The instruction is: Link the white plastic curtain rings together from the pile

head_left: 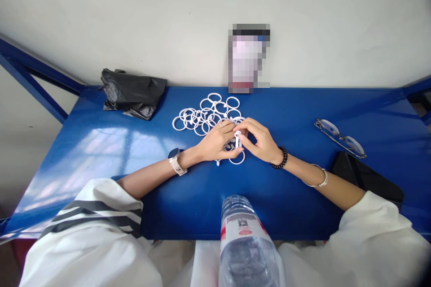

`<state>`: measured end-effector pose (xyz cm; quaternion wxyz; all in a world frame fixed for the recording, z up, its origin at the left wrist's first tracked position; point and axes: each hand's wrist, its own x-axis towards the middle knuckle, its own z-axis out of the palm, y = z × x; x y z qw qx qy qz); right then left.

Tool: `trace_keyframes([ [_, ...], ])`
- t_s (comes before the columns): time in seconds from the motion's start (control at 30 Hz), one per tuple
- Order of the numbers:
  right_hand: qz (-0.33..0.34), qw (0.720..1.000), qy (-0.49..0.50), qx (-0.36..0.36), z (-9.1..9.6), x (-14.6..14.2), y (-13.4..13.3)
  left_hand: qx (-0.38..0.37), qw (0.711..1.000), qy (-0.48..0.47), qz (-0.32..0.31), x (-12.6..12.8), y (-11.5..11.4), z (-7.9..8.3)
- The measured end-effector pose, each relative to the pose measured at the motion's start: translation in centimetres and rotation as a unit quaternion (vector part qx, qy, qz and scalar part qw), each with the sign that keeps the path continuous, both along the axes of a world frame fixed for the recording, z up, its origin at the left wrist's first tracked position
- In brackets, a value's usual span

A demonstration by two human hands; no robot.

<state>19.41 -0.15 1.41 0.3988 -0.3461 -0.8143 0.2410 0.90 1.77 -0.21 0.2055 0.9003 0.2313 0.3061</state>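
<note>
My left hand [218, 141] is closed on a small white plastic piece [237, 140], thumb below and fingers above. From the other side, my right hand [258, 140] pinches the same piece at its upper end with thumb and fingertips. The piece looks like part of a white ring, but the fingers cover much of it. Around and behind my hands lies a pile of thin white plastic rings [202, 128], several with small knobs. One loose ring [238, 163] lies just under the hands, partly hidden by them.
The blue table [161, 206] meets a pale wall. A black plastic bag [134, 94] lies at the back left. A pixelated upright object [245, 60] leans on the wall. Eyeglasses [340, 138] and a black flat device [367, 179] are right. A clear bottle [247, 251] stands nearest me.
</note>
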Motion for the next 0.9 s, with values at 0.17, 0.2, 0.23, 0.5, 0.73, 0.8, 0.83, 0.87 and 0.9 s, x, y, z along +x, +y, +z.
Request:
trace_keyframes([
  [0.17,0.006,1.000,-0.002,-0.010,-0.12,0.13,0.14,-0.011,1.000,0.005,-0.003,0.05,0.01,0.00],
  [0.2,0.009,1.000,-0.004,-0.016,-0.16,0.17,0.17,-0.011,1.000,0.005,-0.005,0.08,0.00,0.01],
  [0.23,0.012,1.000,-0.006,-0.021,-0.20,0.20,0.20,-0.010,1.000,0.004,-0.006,0.10,-0.01,0.03],
  [0.5,0.014,1.000,-0.014,-0.009,-0.41,0.24,0.17,-0.006,1.000,0.000,-0.016,0.12,0.02,0.35],
  [0.73,-0.023,0.999,0.027,-0.033,-0.07,0.19,0.25,-0.034,0.997,-0.060,0.037,0.05,0.06,0.25],
  [0.8,-0.025,0.999,0.025,-0.035,-0.03,0.20,0.26,-0.023,0.998,-0.050,0.040,0.05,0.08,0.21],
  [0.83,-0.029,0.999,0.024,-0.036,-0.04,0.21,0.25,-0.019,0.998,-0.046,0.041,0.05,0.08,0.20],
  [0.87,-0.032,0.999,0.023,-0.038,-0.05,0.23,0.24,-0.016,0.998,-0.042,0.041,0.06,0.09,0.20],
  [0.9,-0.036,0.998,0.022,-0.040,-0.08,0.24,0.22,-0.013,0.998,-0.039,0.041,0.06,0.10,0.21],
])
